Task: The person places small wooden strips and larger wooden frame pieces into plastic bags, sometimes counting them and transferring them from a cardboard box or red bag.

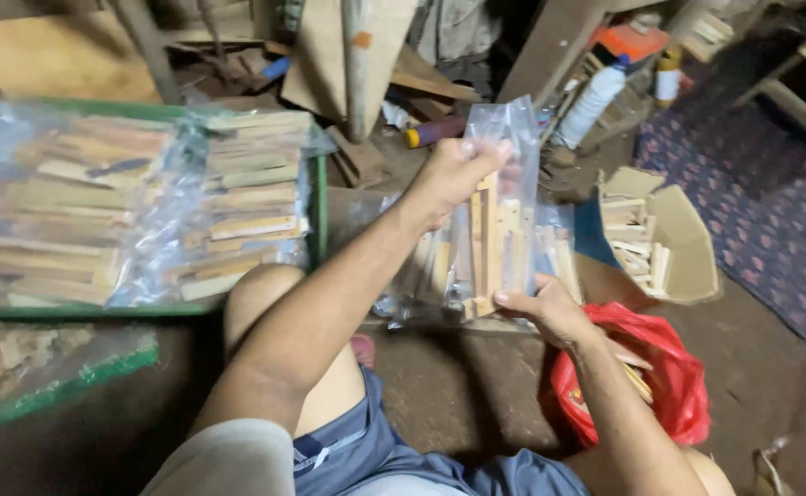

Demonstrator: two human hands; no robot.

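Hands at centre frame grip a clear plastic bag (504,220) of small wooden pieces: the left hand (453,174) pinches its top edge, the right hand (550,310) clasps the lower corner. At left, a green-edged tray (319,216) holds more bagged wooden sticks. A red plastic bag (669,377) lies lower right, a cardboard box (688,248) of wooden pieces just above it.

Red bag (669,367), green-rimmed tray (319,211), blue flowered rug (752,211), pale wooden sticks (490,239).
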